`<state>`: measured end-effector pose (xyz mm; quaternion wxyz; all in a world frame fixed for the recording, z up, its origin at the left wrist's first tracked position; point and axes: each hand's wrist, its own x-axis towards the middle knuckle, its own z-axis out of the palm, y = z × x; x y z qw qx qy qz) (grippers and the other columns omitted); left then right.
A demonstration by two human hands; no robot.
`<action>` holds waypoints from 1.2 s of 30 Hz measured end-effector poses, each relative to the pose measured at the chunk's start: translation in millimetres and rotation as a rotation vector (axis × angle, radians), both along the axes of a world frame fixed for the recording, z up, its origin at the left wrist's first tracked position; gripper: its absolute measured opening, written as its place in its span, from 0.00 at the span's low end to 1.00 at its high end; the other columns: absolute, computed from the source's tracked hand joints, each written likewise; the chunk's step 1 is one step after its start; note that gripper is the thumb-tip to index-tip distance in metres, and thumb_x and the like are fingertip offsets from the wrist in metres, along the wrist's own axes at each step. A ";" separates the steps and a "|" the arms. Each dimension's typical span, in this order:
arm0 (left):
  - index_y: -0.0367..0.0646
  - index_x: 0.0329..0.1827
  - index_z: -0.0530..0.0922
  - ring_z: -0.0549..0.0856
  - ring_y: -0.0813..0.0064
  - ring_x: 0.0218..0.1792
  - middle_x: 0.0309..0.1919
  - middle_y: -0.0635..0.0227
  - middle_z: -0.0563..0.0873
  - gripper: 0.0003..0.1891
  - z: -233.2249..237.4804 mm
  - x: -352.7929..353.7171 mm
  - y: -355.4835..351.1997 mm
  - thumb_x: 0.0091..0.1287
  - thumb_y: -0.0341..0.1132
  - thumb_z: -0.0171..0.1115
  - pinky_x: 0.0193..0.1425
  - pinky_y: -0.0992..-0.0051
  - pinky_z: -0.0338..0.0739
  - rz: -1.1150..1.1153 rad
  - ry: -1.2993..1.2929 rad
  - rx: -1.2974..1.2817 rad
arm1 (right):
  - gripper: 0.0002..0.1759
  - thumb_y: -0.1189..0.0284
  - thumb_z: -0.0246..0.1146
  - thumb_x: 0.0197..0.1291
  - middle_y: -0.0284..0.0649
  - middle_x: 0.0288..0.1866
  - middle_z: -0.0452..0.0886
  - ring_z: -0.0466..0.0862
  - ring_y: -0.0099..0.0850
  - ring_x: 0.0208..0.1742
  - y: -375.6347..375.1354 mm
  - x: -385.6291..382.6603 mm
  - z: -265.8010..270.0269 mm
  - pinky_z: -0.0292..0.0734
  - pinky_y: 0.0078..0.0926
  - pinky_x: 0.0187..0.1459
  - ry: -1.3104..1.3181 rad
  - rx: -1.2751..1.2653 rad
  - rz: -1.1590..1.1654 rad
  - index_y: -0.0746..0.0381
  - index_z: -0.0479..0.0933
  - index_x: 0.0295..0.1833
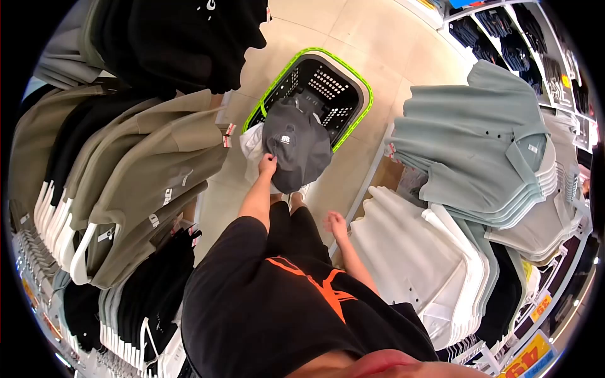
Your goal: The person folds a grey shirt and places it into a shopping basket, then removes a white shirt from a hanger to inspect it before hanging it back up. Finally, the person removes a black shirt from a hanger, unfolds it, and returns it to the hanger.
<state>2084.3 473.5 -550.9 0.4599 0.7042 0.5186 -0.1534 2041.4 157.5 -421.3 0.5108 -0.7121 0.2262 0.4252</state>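
Note:
My left hand pinches the edge of a dark grey garment with a small white logo on its front. The garment hangs bunched over the near end of a black shopping basket with a lime-green rim. A piece of white cloth shows beside the grey one, at the basket's left side. Away from the basket, my right hand is held in the air near the white shirts, slightly blurred, its fingers apart and nothing seen in them.
Racks flank the aisle: olive-brown garments and black ones on the left, grey-green shirts and white shirts on the right. Shelves of folded dark clothes stand at the far right. Tiled floor lies around the basket.

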 end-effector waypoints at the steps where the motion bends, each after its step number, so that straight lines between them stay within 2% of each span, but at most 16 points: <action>1: 0.44 0.43 0.74 0.79 0.55 0.43 0.39 0.55 0.81 0.18 -1.7 8.3 0.9 0.55 0.47 0.58 0.47 0.64 0.72 -0.127 -0.049 0.013 | 0.14 0.69 0.49 0.63 0.38 0.33 0.79 0.78 0.26 0.24 -5.4 -6.8 -5.2 0.74 0.21 0.24 0.037 -0.019 0.087 0.59 0.70 0.51; 3: 0.41 0.37 0.72 0.80 0.54 0.35 0.30 0.54 0.81 0.11 9.2 19.1 -7.0 0.59 0.40 0.54 0.40 0.61 0.72 -0.252 -0.238 0.020 | 0.14 0.68 0.49 0.62 0.38 0.33 0.79 0.78 0.26 0.23 -14.9 -16.3 -11.5 0.74 0.22 0.24 0.108 -0.088 0.186 0.58 0.70 0.52; 7: 0.39 0.41 0.69 0.79 0.51 0.38 0.34 0.50 0.80 0.14 49.1 21.0 -33.4 0.63 0.42 0.50 0.42 0.62 0.71 -0.096 -0.335 -0.065 | 0.15 0.66 0.49 0.61 0.38 0.34 0.79 0.78 0.26 0.25 -3.7 2.9 16.0 0.74 0.23 0.25 0.204 -0.119 0.130 0.58 0.70 0.51; 11: 0.41 0.40 0.67 0.74 0.73 0.32 0.28 0.64 0.74 0.11 158.8 -3.2 -61.4 0.68 0.40 0.46 0.38 0.73 0.69 0.076 -0.730 -0.067 | 0.19 0.63 0.49 0.61 0.40 0.39 0.78 0.79 0.29 0.31 23.5 46.3 35.7 0.74 0.25 0.28 0.033 -0.083 0.060 0.58 0.67 0.55; 13: 0.42 0.39 0.67 0.69 0.83 0.31 0.27 0.72 0.71 0.08 229.5 -19.5 -66.9 0.68 0.38 0.47 0.36 0.80 0.67 0.063 -0.875 -0.286 | 0.24 0.56 0.50 0.60 0.43 0.43 0.77 0.79 0.33 0.35 39.8 68.7 49.0 0.75 0.28 0.33 -0.001 -0.034 -0.004 0.57 0.63 0.58; 16: 0.42 0.39 0.69 0.70 0.87 0.33 0.30 0.77 0.73 0.07 357.1 -51.8 -78.6 0.67 0.36 0.50 0.37 0.82 0.67 -0.318 -0.910 -0.571 | 0.41 0.40 0.51 0.51 0.45 0.49 0.75 0.78 0.36 0.45 76.6 102.5 107.5 0.73 0.32 0.40 0.224 0.096 -0.068 0.56 0.59 0.63; 17: 0.42 0.38 0.69 0.71 0.86 0.32 0.29 0.76 0.74 0.06 405.7 -60.6 -83.8 0.66 0.35 0.51 0.36 0.81 0.67 -0.476 -0.926 -0.610 | 0.47 0.34 0.49 0.47 0.47 0.53 0.74 0.76 0.40 0.50 77.8 114.6 92.1 0.71 0.37 0.50 0.405 0.370 -0.009 0.58 0.60 0.64; 19: 0.40 0.36 0.71 0.72 0.84 0.30 0.27 0.74 0.76 0.05 467.1 -75.7 -101.8 0.64 0.33 0.52 0.34 0.79 0.68 -0.807 -0.990 -0.829 | 0.37 0.43 0.49 0.56 0.44 0.52 0.75 0.77 0.36 0.49 106.3 119.0 140.5 0.72 0.33 0.51 0.554 0.773 -0.002 0.64 0.68 0.57; 21: 0.39 0.36 0.72 0.74 0.81 0.30 0.28 0.71 0.78 0.06 483.6 -92.8 -128.7 0.64 0.32 0.52 0.35 0.78 0.69 -1.010 -0.989 -0.910 | 0.31 0.49 0.50 0.58 0.43 0.50 0.77 0.78 0.34 0.47 122.4 111.8 163.5 0.74 0.31 0.48 0.765 0.789 0.084 0.65 0.70 0.54; 22: 0.40 0.36 0.72 0.75 0.81 0.28 0.29 0.71 0.79 0.07 476.2 -105.6 -145.0 0.64 0.35 0.52 0.31 0.78 0.70 -1.000 -0.952 -0.882 | 0.29 0.51 0.52 0.57 0.43 0.48 0.77 0.79 0.34 0.46 126.2 104.8 171.8 0.74 0.31 0.47 0.549 0.808 0.202 0.65 0.71 0.52; 24: 0.40 0.37 0.72 0.76 0.81 0.27 0.29 0.71 0.79 0.08 496.1 -120.4 -149.3 0.63 0.36 0.53 0.29 0.78 0.71 -0.845 -0.719 -0.840 | 0.26 0.55 0.56 0.54 0.43 0.46 0.79 0.79 0.33 0.44 131.2 91.0 185.2 0.75 0.30 0.47 0.115 0.849 0.434 0.65 0.73 0.49; 27: 0.43 0.39 0.76 0.79 0.80 0.30 0.31 0.71 0.81 0.10 476.1 -155.2 -163.0 0.63 0.40 0.53 0.32 0.79 0.75 -0.599 -0.586 -0.657 | 0.22 0.60 0.58 0.49 0.42 0.44 0.80 0.80 0.33 0.42 144.6 82.0 224.3 0.75 0.31 0.47 0.596 0.708 0.306 0.65 0.75 0.45; 29: 0.42 0.38 0.76 0.81 0.78 0.34 0.30 0.69 0.82 0.13 430.9 -185.5 -174.6 0.63 0.43 0.53 0.33 0.75 0.75 -0.516 -0.685 -0.107 | 0.24 0.64 0.57 0.46 0.45 0.45 0.79 0.79 0.37 0.44 147.2 45.1 294.4 0.73 0.33 0.50 0.631 0.787 0.261 0.66 0.73 0.49; 31: 0.41 0.40 0.75 0.81 0.75 0.35 0.30 0.68 0.81 0.13 428.5 -216.1 -172.5 0.63 0.42 0.53 0.40 0.72 0.74 -0.174 -0.671 0.050 | 0.26 0.66 0.57 0.46 0.44 0.48 0.77 0.78 0.37 0.46 136.3 19.0 310.0 0.72 0.34 0.52 0.652 0.877 0.307 0.66 0.70 0.52; 33: 0.41 0.51 0.70 0.79 0.75 0.40 0.39 0.64 0.79 0.17 412.2 -243.7 -169.4 0.62 0.39 0.56 0.41 0.72 0.74 0.455 -0.794 -0.088 | 0.26 0.69 0.57 0.46 0.41 0.49 0.76 0.76 0.35 0.48 125.2 1.6 276.1 0.71 0.33 0.53 0.458 0.826 0.384 0.66 0.68 0.54; 36: 0.44 0.62 0.58 0.75 0.70 0.45 0.51 0.56 0.68 0.30 464.9 -275.7 -162.3 0.58 0.33 0.61 0.42 0.73 0.73 0.815 -1.059 0.163 | 0.28 0.74 0.57 0.43 0.42 0.51 0.74 0.73 0.36 0.52 117.5 -40.5 301.9 0.68 0.33 0.56 0.228 0.824 0.575 0.67 0.67 0.55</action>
